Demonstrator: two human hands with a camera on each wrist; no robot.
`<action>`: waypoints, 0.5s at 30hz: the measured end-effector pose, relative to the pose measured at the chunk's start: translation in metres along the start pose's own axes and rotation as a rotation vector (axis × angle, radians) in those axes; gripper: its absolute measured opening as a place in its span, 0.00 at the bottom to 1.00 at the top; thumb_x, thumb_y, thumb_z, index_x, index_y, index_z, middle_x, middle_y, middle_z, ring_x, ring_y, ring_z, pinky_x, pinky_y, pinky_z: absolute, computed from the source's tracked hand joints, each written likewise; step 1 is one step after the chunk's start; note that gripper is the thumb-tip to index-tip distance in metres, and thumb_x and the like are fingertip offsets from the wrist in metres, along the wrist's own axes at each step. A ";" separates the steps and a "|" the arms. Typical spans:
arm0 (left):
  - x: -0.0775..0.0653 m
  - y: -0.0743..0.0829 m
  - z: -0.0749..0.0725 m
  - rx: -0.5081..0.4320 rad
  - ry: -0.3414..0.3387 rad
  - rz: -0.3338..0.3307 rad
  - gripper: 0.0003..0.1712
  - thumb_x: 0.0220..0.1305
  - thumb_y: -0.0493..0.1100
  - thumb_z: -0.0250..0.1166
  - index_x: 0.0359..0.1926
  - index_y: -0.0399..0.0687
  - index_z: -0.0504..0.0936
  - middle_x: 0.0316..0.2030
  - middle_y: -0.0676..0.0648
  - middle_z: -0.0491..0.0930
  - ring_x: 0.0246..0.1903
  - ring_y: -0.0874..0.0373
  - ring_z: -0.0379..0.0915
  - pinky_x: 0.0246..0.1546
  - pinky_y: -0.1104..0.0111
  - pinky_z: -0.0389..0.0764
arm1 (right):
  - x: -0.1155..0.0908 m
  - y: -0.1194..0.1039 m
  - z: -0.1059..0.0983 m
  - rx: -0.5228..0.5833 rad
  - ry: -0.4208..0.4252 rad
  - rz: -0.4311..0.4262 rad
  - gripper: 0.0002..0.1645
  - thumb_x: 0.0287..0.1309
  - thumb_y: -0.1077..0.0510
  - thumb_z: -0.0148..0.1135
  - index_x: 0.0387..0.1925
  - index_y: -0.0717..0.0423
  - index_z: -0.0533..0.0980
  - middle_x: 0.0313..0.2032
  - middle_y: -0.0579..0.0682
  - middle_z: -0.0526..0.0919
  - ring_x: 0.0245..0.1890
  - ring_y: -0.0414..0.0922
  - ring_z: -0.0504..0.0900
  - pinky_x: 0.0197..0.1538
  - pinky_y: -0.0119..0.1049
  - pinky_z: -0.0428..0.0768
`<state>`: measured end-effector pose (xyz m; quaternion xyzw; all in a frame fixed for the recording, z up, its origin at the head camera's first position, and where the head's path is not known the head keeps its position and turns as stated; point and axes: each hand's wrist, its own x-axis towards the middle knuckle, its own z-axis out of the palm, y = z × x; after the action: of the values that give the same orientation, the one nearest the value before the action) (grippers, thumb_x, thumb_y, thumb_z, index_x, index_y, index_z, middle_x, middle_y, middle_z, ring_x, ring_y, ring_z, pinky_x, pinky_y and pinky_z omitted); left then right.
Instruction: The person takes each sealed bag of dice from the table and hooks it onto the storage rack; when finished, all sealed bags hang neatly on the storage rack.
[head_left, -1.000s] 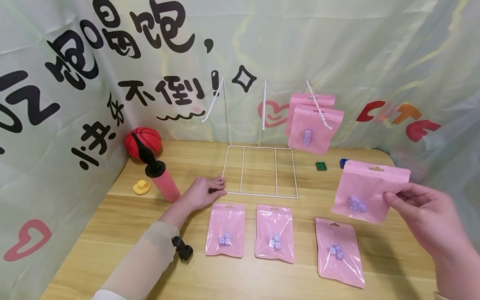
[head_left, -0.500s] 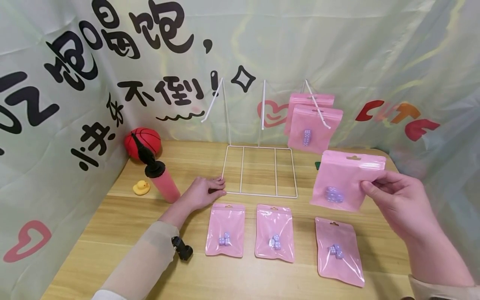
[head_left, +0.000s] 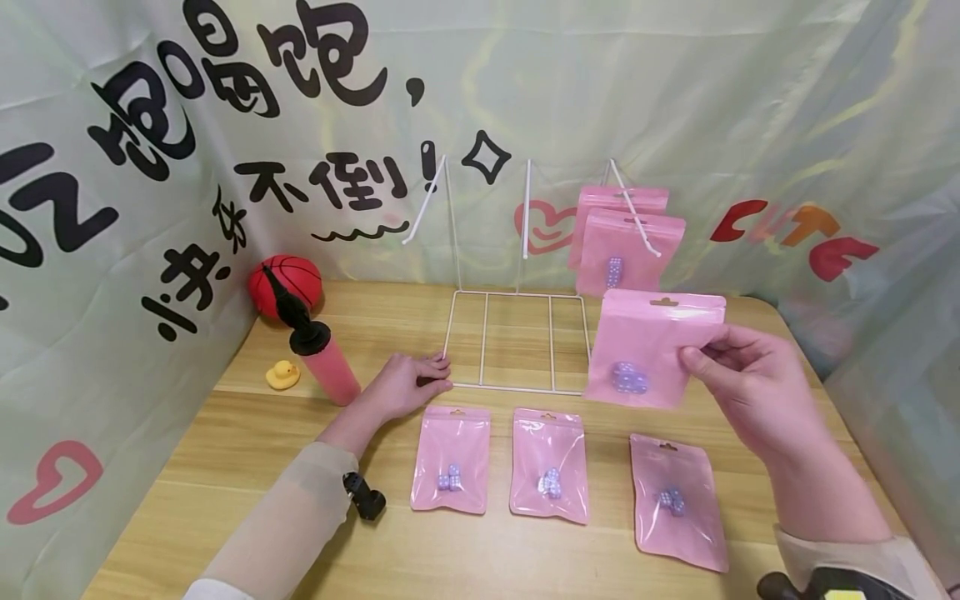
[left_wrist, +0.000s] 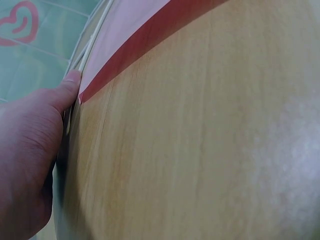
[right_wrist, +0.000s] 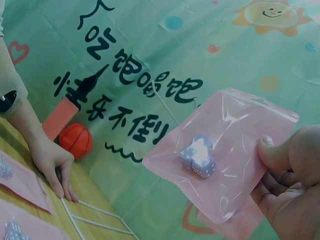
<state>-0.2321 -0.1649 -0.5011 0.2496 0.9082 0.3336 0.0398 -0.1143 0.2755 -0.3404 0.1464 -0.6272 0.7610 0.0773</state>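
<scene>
My right hand [head_left: 757,383] pinches the right edge of a pink zip bag [head_left: 645,342] with purple dice [head_left: 628,377] showing through, raised above the table. In the right wrist view this bag [right_wrist: 240,135] is tilted. My left hand [head_left: 405,385] grips the front left corner of a white wire display rack [head_left: 517,388] between thumb and fingers. Two pink bags [head_left: 637,254] hang one behind the other from the rack's right hook [head_left: 636,208]. Bags of dice lie flat in front: a left bag [head_left: 450,450], a middle bag [head_left: 549,450] and a right bag [head_left: 678,517].
Left of the rack stand a pink hand pump [head_left: 330,367] with a black top, a red toy basketball [head_left: 296,283] and a yellow rubber duck [head_left: 282,375]. A printed cloth backdrop [head_left: 562,83] surrounds the wooden table [head_left: 360,550]. The rack's left hook [head_left: 425,200] and middle hook [head_left: 527,208] stick forward.
My right hand has carried the pink bag leftward and slightly upward, toward the rack's right side. The left hand and the rack have stayed in place.
</scene>
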 end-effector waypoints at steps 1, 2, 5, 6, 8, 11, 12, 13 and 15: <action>0.000 0.000 0.000 0.000 -0.001 0.000 0.19 0.71 0.49 0.74 0.57 0.45 0.89 0.64 0.50 0.80 0.69 0.56 0.71 0.71 0.56 0.69 | 0.001 0.000 0.002 -0.001 -0.002 -0.001 0.15 0.65 0.84 0.56 0.46 0.74 0.84 0.36 0.55 0.89 0.35 0.43 0.85 0.41 0.30 0.86; 0.001 0.000 0.000 0.001 -0.001 -0.002 0.19 0.71 0.49 0.73 0.57 0.45 0.89 0.64 0.50 0.80 0.69 0.57 0.70 0.72 0.57 0.68 | 0.002 0.000 0.004 0.000 -0.005 -0.001 0.15 0.65 0.84 0.56 0.46 0.74 0.84 0.36 0.55 0.89 0.35 0.43 0.85 0.41 0.30 0.86; 0.001 0.000 -0.001 -0.001 -0.005 -0.003 0.19 0.71 0.49 0.73 0.57 0.45 0.89 0.64 0.50 0.80 0.70 0.57 0.70 0.72 0.57 0.68 | 0.005 0.000 0.010 0.003 -0.008 -0.004 0.14 0.65 0.83 0.57 0.46 0.75 0.84 0.36 0.55 0.89 0.35 0.43 0.85 0.41 0.30 0.86; 0.001 0.000 -0.001 -0.001 -0.006 -0.007 0.19 0.71 0.49 0.73 0.57 0.45 0.89 0.64 0.51 0.80 0.70 0.57 0.70 0.72 0.58 0.67 | 0.006 0.000 0.012 0.007 -0.008 -0.007 0.12 0.66 0.82 0.59 0.46 0.75 0.83 0.36 0.55 0.89 0.35 0.44 0.85 0.41 0.30 0.86; 0.001 0.000 -0.001 -0.001 -0.007 -0.010 0.19 0.71 0.49 0.74 0.57 0.46 0.89 0.64 0.51 0.80 0.70 0.57 0.70 0.72 0.58 0.67 | 0.008 0.002 0.017 0.017 -0.011 -0.012 0.11 0.65 0.81 0.60 0.46 0.75 0.83 0.36 0.56 0.89 0.35 0.44 0.85 0.42 0.30 0.86; 0.000 0.001 -0.001 0.004 -0.006 -0.012 0.19 0.71 0.49 0.74 0.57 0.46 0.89 0.64 0.51 0.80 0.70 0.57 0.70 0.73 0.56 0.67 | 0.012 0.004 0.025 0.033 -0.015 -0.022 0.12 0.64 0.82 0.60 0.44 0.75 0.84 0.35 0.56 0.89 0.35 0.44 0.85 0.41 0.30 0.86; 0.000 0.001 -0.001 0.005 -0.005 -0.009 0.19 0.71 0.49 0.74 0.57 0.45 0.89 0.64 0.50 0.81 0.70 0.56 0.71 0.73 0.55 0.67 | 0.014 0.005 0.028 0.038 -0.017 -0.023 0.12 0.64 0.83 0.60 0.44 0.74 0.84 0.35 0.56 0.89 0.35 0.44 0.85 0.41 0.30 0.86; 0.000 0.002 -0.001 0.006 -0.005 -0.011 0.19 0.70 0.48 0.74 0.57 0.45 0.89 0.64 0.50 0.81 0.69 0.56 0.71 0.73 0.55 0.67 | 0.015 0.006 0.031 0.044 -0.018 -0.022 0.14 0.64 0.84 0.58 0.43 0.74 0.84 0.35 0.56 0.89 0.35 0.44 0.85 0.41 0.30 0.86; 0.000 0.003 -0.001 0.010 -0.005 -0.015 0.19 0.70 0.48 0.74 0.58 0.46 0.89 0.64 0.50 0.81 0.70 0.56 0.71 0.74 0.54 0.66 | 0.019 0.007 0.037 0.055 -0.017 -0.023 0.16 0.63 0.85 0.57 0.41 0.72 0.85 0.34 0.55 0.89 0.35 0.43 0.85 0.41 0.30 0.86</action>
<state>-0.2308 -0.1639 -0.4985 0.2436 0.9116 0.3281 0.0434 -0.1294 0.2364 -0.3344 0.1622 -0.6049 0.7759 0.0765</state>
